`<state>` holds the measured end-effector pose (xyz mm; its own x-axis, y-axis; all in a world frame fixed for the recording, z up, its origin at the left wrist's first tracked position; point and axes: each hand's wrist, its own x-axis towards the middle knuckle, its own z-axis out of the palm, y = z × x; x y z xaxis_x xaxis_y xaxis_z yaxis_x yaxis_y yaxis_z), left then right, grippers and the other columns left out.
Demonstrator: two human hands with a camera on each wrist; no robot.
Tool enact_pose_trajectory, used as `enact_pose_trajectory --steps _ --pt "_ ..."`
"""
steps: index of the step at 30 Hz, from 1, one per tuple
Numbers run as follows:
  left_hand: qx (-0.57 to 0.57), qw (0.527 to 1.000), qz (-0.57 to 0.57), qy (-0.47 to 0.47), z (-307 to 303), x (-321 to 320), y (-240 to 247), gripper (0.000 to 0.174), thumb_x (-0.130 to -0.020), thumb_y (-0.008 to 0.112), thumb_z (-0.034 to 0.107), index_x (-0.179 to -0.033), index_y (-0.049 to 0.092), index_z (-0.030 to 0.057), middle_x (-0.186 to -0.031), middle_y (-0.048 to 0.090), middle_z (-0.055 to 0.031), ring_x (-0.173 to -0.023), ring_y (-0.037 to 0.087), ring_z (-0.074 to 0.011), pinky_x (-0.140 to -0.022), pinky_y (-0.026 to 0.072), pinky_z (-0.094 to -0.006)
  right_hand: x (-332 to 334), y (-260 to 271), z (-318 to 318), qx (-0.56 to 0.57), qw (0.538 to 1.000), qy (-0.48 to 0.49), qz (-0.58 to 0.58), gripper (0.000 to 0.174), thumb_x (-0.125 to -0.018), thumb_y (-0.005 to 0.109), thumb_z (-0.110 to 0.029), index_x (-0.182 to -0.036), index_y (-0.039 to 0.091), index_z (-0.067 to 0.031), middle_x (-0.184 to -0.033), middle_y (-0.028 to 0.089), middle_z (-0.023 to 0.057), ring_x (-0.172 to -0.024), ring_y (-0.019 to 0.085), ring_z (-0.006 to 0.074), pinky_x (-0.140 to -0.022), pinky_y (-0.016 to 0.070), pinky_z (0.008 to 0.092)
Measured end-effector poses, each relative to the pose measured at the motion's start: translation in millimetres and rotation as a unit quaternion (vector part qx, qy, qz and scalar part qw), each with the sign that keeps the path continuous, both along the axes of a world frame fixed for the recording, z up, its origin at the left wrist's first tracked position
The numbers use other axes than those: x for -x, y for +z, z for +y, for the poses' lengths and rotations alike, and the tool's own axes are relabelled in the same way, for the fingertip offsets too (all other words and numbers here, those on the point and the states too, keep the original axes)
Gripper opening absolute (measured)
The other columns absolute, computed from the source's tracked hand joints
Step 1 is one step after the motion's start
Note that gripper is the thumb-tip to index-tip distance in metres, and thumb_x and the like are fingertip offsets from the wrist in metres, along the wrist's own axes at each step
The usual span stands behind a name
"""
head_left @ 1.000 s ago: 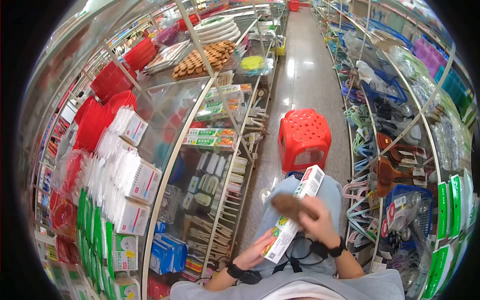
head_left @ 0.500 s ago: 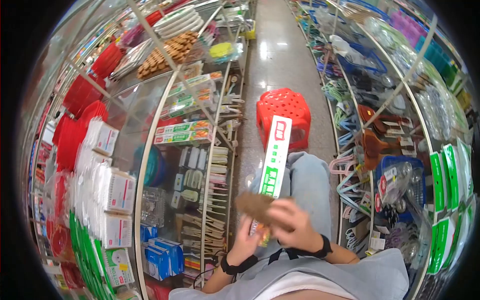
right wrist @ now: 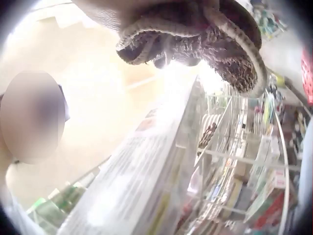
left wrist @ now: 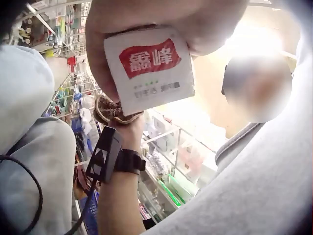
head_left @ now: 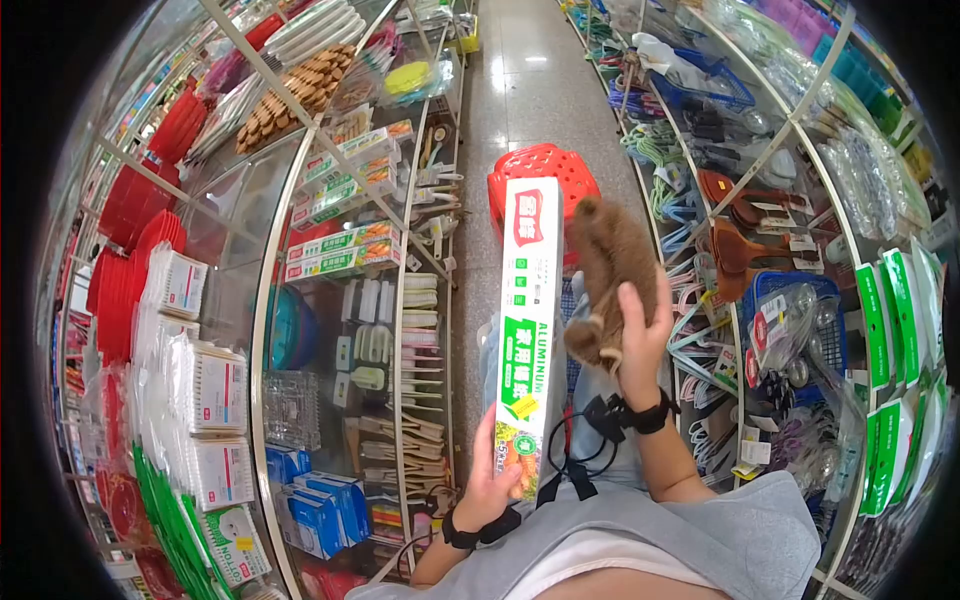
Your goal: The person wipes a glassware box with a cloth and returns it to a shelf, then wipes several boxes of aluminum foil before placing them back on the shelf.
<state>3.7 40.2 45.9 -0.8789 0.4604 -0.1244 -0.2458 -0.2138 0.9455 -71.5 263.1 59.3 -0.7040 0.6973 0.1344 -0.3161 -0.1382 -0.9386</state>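
My left hand (head_left: pixel 488 488) grips the lower end of a long white aluminum foil box (head_left: pixel 527 290) with green and red print. The box stands out in front of my lap, its printed face up toward the head camera. In the left wrist view the box's small end face (left wrist: pixel 151 68) shows a red label. To the right of the box, my right hand (head_left: pixel 642 345) holds a bunched brown fuzzy cloth (head_left: pixel 615 260), thumb and a finger showing against it. Beige edging and a shaggy surface of the cloth (right wrist: pixel 195 46) appear in the right wrist view.
A red plastic stool (head_left: pixel 565 175) stands in the aisle beyond the box. Shelves line both sides: similar foil boxes (head_left: pixel 345 250) and blue packs (head_left: pixel 325 510) on the left, hangers (head_left: pixel 690 330) and a blue basket (head_left: pixel 800 300) on the right.
The foil box has swung from slanting to nearly straight ahead and come closer to the head camera. The brown cloth has moved off the box to its right, with my right hand.
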Motion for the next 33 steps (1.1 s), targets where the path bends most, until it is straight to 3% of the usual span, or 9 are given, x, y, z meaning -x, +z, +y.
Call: enact_pose_trajectory --steps 3,6,9,10,14,15,21,27,33 --pt "0.035 0.999 0.023 -0.004 11 4 -5 0.081 -0.08 0.051 0.005 -0.144 0.002 -0.0004 -0.143 0.023 -0.0126 -0.131 0.028 -0.0215 -0.108 0.0227 -0.0349 -28 -24 -26 -0.059 0.993 0.078 -0.066 0.041 -0.084 0.062 -0.008 -0.121 0.049 0.0062 -0.121 0.053 0.0131 -0.107 0.052 0.0201 -0.092 0.0413 0.0319" --pt "0.03 0.997 0.075 0.017 28 16 2 0.086 -0.082 0.053 0.007 -0.144 -0.006 0.0009 -0.144 0.019 -0.0128 -0.131 0.025 -0.0221 -0.107 0.0226 -0.0343 -53 -18 -37 -0.242 0.96 0.132 -0.044 0.04 -0.077 0.064 -0.003 -0.114 0.054 0.0051 -0.118 0.052 0.0187 -0.111 0.051 0.0308 -0.096 0.0384 0.0362" --pt "0.053 0.993 0.085 0.067 25 31 -6 0.079 -0.088 0.053 0.013 -0.144 -0.002 0.0032 -0.141 0.025 -0.0127 -0.128 0.03 -0.0214 -0.106 0.0257 -0.0343 -69 -13 -34 -0.308 0.933 0.186 -0.013 0.037 -0.072 0.067 -0.001 -0.108 0.058 0.0029 -0.113 0.053 0.0191 -0.1 0.056 0.033 -0.086 0.0449 0.0357" --pt "0.059 0.989 0.104 0.086 22 34 -14 0.065 -0.094 0.044 0.016 -0.144 0.004 0.0038 -0.14 0.03 -0.0119 -0.126 0.035 -0.02 -0.105 0.0277 -0.0337 -72 -10 -31 -0.312 0.927 0.209 -0.015 0.037 -0.071 0.067 -0.001 -0.107 0.059 0.0028 -0.112 0.054 0.019 -0.098 0.057 0.0328 -0.084 0.0456 0.0356" --pt "-0.082 0.983 -0.058 0.152 20 55 -14 0.044 -0.1 0.027 0.017 -0.141 0.019 0.0013 -0.136 0.039 -0.0123 -0.124 0.042 -0.0196 -0.104 0.032 -0.0342 -75 -6 -20 -0.318 0.902 0.291 -0.006 0.036 -0.07 0.068 0.0 -0.105 0.06 0.0022 -0.109 0.055 0.0187 -0.094 0.058 0.0325 -0.081 0.0472 0.0354" --pt "-0.129 0.972 -0.103 0.168 16 64 -13 0.043 -0.1 0.03 0.02 -0.138 0.026 0.0004 -0.134 0.043 -0.0132 -0.122 0.045 -0.0213 -0.103 0.0343 -0.0354 -74 -6 -19 -0.317 0.897 0.309 -0.001 0.036 -0.07 0.067 0.0 -0.105 0.06 0.002 -0.108 0.055 0.0187 -0.094 0.058 0.0325 -0.081 0.0473 0.0355" --pt "-0.22 0.938 -0.172 0.205 -39 105 -63 0.035 -0.099 0.038 0.021 -0.129 0.04 0.0038 -0.12 0.054 -0.0075 -0.109 0.054 -0.0179 -0.094 0.0425 -0.0334 -69 -20 -14 -0.289 0.908 0.302 -0.018 0.035 -0.07 0.067 0.002 -0.105 0.061 0.0023 -0.109 0.057 0.0179 -0.096 0.058 0.0303 -0.083 0.0467 0.0347" --pt "-0.122 0.952 -0.063 0.274 -102 170 -115 0.028 -0.094 0.051 0.017 -0.119 0.049 0.0053 -0.114 0.057 -0.0047 -0.101 0.056 -0.0146 -0.089 0.0437 -0.0315 -61 -34 14 -0.274 0.93 0.235 -0.075 0.036 -0.072 0.064 0.002 -0.107 0.059 0.0034 -0.109 0.059 0.0174 -0.099 0.058 0.0282 -0.088 0.0437 0.0345" --pt "-0.007 0.938 -0.09 0.336 -147 240 -137 0.025 -0.091 0.058 0.021 -0.112 0.054 0.0085 -0.106 0.06 -0.003 -0.093 0.057 -0.0111 -0.074 0.0446 -0.0261 -56 -70 52 0.064 0.973 0.173 -0.136 0.043 -0.081 0.06 -0.007 -0.122 0.052 0.0049 -0.118 0.056 0.0115 -0.103 0.056 0.02 -0.089 0.0423 0.0294"
